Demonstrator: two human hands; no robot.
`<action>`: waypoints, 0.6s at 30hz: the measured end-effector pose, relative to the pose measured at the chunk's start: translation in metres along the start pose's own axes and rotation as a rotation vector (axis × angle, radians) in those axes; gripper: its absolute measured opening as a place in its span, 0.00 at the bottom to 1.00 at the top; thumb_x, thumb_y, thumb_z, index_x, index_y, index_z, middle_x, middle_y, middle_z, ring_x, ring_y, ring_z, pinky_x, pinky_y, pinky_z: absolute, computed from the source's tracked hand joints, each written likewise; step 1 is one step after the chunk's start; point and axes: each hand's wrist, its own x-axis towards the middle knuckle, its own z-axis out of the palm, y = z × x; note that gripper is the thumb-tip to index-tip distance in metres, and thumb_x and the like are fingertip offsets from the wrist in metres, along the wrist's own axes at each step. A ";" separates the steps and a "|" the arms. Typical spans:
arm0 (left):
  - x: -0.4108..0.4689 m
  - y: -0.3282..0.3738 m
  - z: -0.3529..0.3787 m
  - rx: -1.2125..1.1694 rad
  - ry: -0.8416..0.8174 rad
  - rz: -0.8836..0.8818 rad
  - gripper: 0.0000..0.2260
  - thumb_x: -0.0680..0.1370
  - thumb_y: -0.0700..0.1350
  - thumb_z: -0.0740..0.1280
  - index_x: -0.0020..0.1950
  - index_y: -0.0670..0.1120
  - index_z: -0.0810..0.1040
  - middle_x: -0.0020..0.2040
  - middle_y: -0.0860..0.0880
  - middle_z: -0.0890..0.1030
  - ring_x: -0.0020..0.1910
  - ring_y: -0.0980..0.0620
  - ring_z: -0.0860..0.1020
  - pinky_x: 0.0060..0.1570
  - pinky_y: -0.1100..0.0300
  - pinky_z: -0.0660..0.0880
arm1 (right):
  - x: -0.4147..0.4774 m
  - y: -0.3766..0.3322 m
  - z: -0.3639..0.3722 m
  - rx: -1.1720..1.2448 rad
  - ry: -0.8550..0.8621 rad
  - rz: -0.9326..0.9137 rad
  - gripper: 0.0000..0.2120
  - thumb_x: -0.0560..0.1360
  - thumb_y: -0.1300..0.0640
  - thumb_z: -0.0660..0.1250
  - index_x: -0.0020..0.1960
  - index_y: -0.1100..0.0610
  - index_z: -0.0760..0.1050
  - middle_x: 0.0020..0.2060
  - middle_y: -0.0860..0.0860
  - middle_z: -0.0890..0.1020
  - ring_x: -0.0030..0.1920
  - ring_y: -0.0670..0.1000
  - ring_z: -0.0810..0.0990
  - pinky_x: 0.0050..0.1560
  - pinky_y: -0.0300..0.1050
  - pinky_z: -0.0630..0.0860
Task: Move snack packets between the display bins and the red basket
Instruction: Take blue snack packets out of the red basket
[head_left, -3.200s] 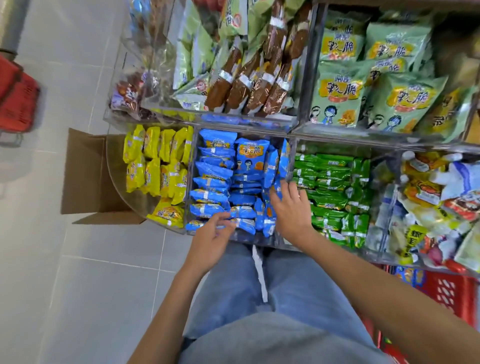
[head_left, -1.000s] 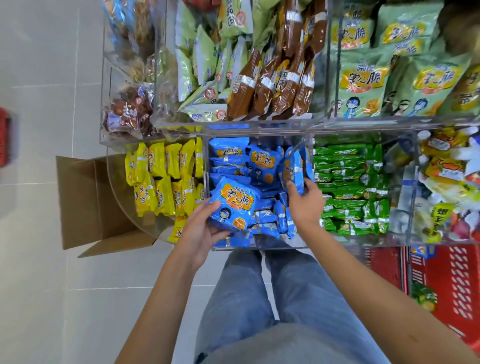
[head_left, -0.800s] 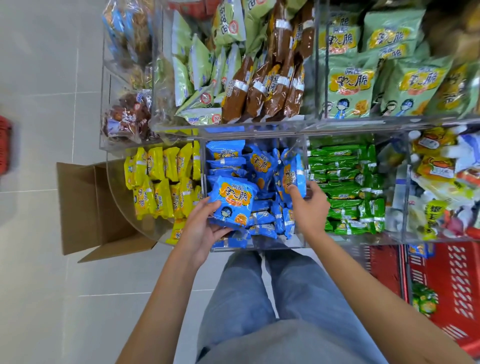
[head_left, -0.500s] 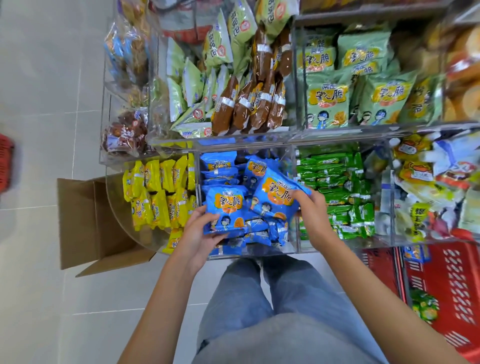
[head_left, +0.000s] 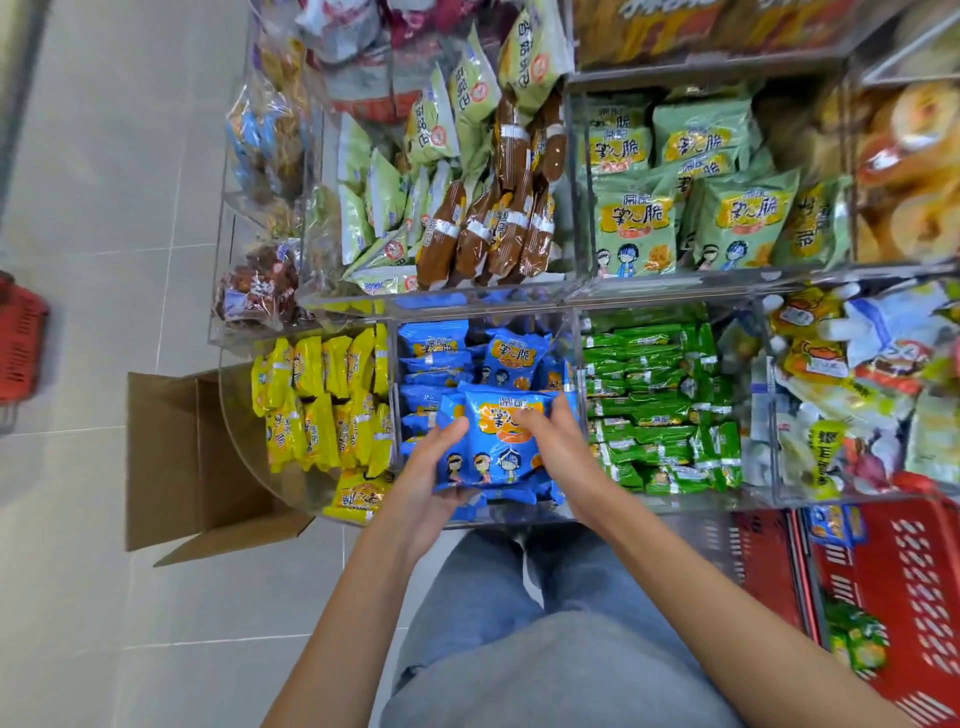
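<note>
Fingers (head_left: 451, 430) of left hand (head_left: 423, 499) and right hand (head_left: 566, 457) curl round blue packets (head_left: 493, 460), now stacked together above the blue bin (head_left: 575, 332), no longer apart.

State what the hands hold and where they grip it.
They hold blue snack packets: the left hand grips their lower left edge, the right hand their right side.

Blue-packet bin (head_left: 519, 519): open from above near front; upper shelf (head_left: 571, 293) overhangs its rear; clear dividers (head_left: 578, 353) wall both sides.
</note>
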 end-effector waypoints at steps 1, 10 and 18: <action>0.000 -0.002 0.002 -0.012 -0.013 -0.003 0.28 0.63 0.55 0.72 0.60 0.45 0.77 0.51 0.45 0.84 0.46 0.47 0.83 0.47 0.51 0.79 | -0.001 0.003 0.003 0.012 -0.005 0.013 0.08 0.78 0.54 0.60 0.56 0.50 0.65 0.48 0.46 0.78 0.44 0.45 0.80 0.37 0.39 0.77; 0.016 0.002 -0.007 0.131 0.112 -0.080 0.20 0.70 0.42 0.73 0.61 0.45 0.74 0.44 0.49 0.85 0.37 0.52 0.84 0.31 0.60 0.78 | 0.025 0.002 0.006 -0.099 -0.066 0.116 0.26 0.80 0.42 0.49 0.73 0.53 0.58 0.74 0.49 0.61 0.70 0.49 0.63 0.67 0.48 0.61; 0.029 0.005 -0.040 0.022 0.255 -0.075 0.15 0.73 0.39 0.69 0.59 0.43 0.73 0.40 0.48 0.84 0.32 0.54 0.83 0.27 0.62 0.77 | 0.135 -0.022 -0.002 -1.174 0.052 -0.200 0.30 0.75 0.51 0.66 0.70 0.61 0.60 0.69 0.60 0.64 0.70 0.60 0.63 0.64 0.53 0.68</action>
